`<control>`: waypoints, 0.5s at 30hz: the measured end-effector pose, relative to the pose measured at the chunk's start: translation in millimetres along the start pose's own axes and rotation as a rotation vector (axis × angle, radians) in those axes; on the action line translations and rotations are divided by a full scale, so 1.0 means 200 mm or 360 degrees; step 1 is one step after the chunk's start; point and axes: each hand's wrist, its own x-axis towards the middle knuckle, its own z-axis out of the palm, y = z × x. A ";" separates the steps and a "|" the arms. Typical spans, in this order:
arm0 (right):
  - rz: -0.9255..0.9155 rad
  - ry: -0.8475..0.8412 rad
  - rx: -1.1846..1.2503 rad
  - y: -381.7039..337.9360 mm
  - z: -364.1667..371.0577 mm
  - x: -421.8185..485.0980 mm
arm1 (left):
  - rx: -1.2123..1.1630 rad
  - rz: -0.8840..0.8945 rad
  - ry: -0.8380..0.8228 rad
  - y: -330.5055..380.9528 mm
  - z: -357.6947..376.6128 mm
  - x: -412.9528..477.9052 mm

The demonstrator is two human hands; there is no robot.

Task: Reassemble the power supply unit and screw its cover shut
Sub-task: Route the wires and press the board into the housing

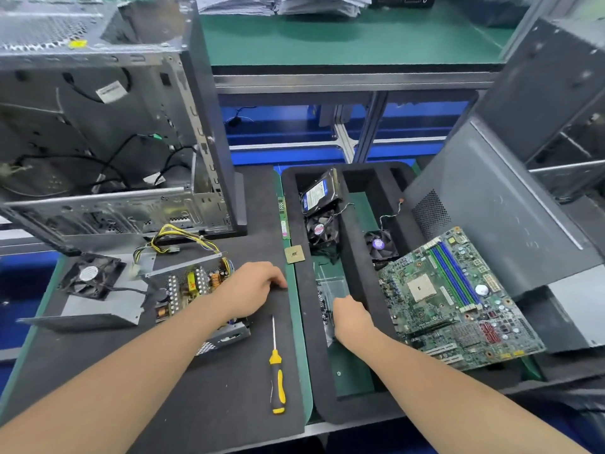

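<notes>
Right now our right hand reaches into the foam tray, grip hidden; our left hand rests curled and empty on the mat. Opened power supply lies left, cover beside it — small screws could scatter.

Desk left: open power supply unit, its cover (fan on it) further left.
Behind these: computer case.
Right of unit: screwdriver.
Foam tray, right: motherboard, hard drive.
</notes>
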 end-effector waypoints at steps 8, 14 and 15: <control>-0.0009 -0.0087 -0.0173 0.00 0.01 -0.02 | -0.0053 0.0010 0.0038 -0.01 0.01 -0.02; 0.0025 -0.0014 -0.0015 -0.02 -0.09 -0.05 | -0.0062 0.0013 0.0049 -0.01 0.01 -0.02; 0.0035 0.0068 0.0091 -0.03 -0.14 -0.05 | -0.0072 0.0013 0.0039 -0.01 0.01 -0.02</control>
